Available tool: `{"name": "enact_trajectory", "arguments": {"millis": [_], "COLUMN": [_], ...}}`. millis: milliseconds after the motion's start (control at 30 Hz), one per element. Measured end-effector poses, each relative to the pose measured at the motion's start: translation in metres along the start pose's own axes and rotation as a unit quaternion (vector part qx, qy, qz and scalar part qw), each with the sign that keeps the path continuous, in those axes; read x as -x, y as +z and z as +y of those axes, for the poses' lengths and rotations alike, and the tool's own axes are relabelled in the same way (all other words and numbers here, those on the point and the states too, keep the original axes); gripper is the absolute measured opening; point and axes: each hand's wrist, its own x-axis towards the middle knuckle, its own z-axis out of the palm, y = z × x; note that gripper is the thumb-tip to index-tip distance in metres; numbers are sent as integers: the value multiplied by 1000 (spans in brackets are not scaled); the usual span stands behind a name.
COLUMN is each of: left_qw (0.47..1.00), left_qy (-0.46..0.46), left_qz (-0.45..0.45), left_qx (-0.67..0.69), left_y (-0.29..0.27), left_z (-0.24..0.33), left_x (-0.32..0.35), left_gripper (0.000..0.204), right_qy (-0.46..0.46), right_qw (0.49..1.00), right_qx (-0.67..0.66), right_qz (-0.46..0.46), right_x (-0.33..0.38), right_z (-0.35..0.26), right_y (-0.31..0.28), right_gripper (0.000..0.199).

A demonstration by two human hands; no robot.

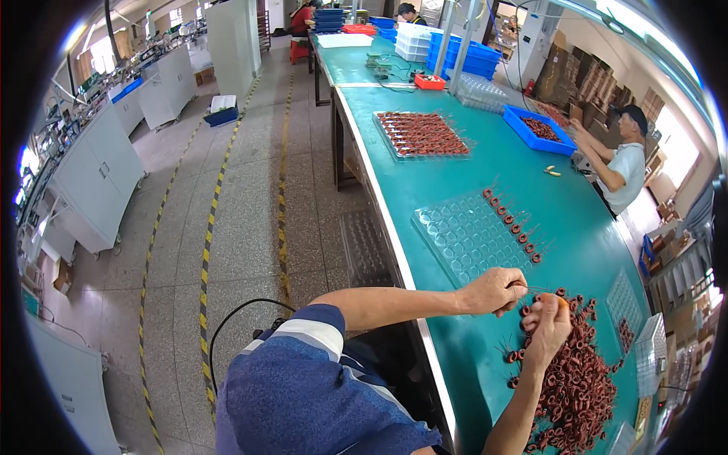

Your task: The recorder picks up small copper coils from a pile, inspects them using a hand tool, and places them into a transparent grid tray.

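Observation:
My left hand (494, 291) is closed in a pinch over the near end of the tray, with a bit of a red-brown ring coil at its fingertips. Thin wire leads (537, 289) run from there toward my right hand (547, 324), whose fingers are closed around their end. Something orange (563, 302) shows at that hand's fingertips. Below and right of it lies a heaped pile of red-brown ring coils (580, 387) with wire leads. A clear tray with round pockets (459, 235) lies beyond my left hand; a row of coils (516, 227) fills its right side.
Farther up the green table (349, 114) is a clear tray full of coils (423, 135). A blue bin of coils (540, 130) stands near a person (626, 163) across the table. Clear trays (626, 307) line the right edge. A striped-tape aisle runs left.

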Motion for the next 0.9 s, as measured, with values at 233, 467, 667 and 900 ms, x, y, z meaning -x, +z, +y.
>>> {"name": "enact_trajectory", "arguments": {"millis": [233,467,667,900], "left_qw": [939,969,926,968], "left_qy": [223,77,92,11], "left_qz": [-19,-163,-194,-173], "left_qx": [-261,-168,-311,-183], "left_y": [-7,49,65,32], "left_z": [0,-17,-11,-29], "left_x": [-80,-154,-170,-166], "left_gripper": [14,20,23,28], "right_qy": [64,140,178,190], "right_qw": [990,966,964,961], "right_qx": [125,-151,-142,-132], "right_qz": [-30,-155,-140,-149], "right_x": [-57,-130,-135,-132], "right_z": [-20,44,70,75], "right_y": [-1,-114,-135,-111], "right_gripper": [29,26,25,22]}}
